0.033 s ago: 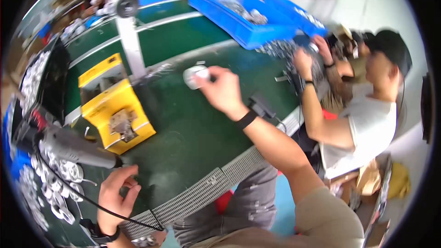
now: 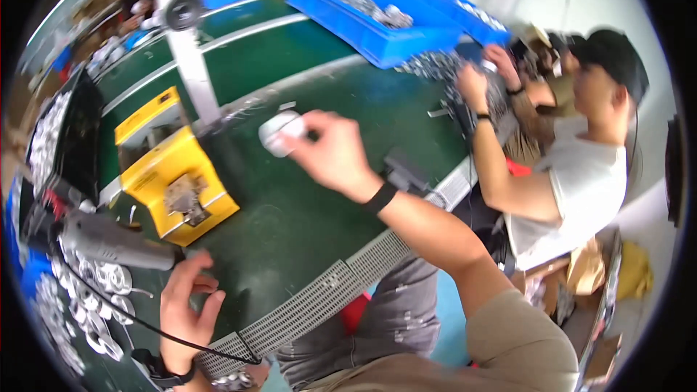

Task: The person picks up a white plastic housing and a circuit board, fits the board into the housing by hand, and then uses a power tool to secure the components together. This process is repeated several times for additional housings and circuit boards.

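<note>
Pinched in my right hand is a round white part with a dark line across it, raised over the green work surface. Motion blurs its details, so I cannot tell its exact kind. My left hand is open, thumb and fingers apart and slightly curled, with nothing seen in it. Just beyond its fingertips is the tip of a grey corded power screwdriver lying on its side. A yellow box, cut open, stands between the hands on the far side, with small metal pieces inside.
White ring-shaped parts with wires lie at the left. A black cable crosses by my left wrist. A dark adapter sits right of my right hand. Blue bins stand behind. A co-worker handles parts at right.
My right hand has moved left and slightly nearer with the round white part. The left hand stays almost in place beside the screwdriver tip. The whole view has shifted a little.
</note>
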A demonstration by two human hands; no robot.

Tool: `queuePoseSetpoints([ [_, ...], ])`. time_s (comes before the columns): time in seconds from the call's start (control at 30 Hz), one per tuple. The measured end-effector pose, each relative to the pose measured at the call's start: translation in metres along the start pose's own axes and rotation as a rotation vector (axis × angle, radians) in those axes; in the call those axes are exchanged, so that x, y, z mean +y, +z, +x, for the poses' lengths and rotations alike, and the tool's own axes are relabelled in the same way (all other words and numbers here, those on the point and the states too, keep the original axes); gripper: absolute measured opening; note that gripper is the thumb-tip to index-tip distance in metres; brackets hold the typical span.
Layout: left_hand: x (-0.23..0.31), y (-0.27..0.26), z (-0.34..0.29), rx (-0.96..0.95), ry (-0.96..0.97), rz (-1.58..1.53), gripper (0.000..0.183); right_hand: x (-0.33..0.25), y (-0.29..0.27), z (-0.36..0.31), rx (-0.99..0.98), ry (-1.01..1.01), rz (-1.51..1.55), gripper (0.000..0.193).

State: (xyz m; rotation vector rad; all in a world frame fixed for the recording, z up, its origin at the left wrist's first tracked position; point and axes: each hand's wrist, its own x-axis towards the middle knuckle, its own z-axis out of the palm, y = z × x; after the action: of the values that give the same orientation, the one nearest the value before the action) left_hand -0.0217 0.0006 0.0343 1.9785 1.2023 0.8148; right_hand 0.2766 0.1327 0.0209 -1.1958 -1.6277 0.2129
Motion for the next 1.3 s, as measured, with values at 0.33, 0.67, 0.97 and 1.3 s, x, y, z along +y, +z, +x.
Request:
queuePoseSetpoints([
  [0.33,0.010,0.039,0.021,0.401,0.026,-0.304,0.070,-0.098,0.048,-0.045,-0.235,-0.460,0.515,0.029],
  [0.67,-0.030,0.023,-0.005,0.374,0.095,-0.053,0.074,-0.079,0.064,-0.052,-0.662,-0.074,0.693,0.021],
  [0.97,-0.027,0.037,-0.006,0.350,0.102,-0.189,0.068,-0.065,0.061,-0.051,-0.917,0.128,0.978,0.018],
  [1.3,-0.030,0.036,-0.002,0.373,0.057,-0.212,0.064,-0.057,0.069,-0.052,-0.961,0.172,1.099,0.015],
])
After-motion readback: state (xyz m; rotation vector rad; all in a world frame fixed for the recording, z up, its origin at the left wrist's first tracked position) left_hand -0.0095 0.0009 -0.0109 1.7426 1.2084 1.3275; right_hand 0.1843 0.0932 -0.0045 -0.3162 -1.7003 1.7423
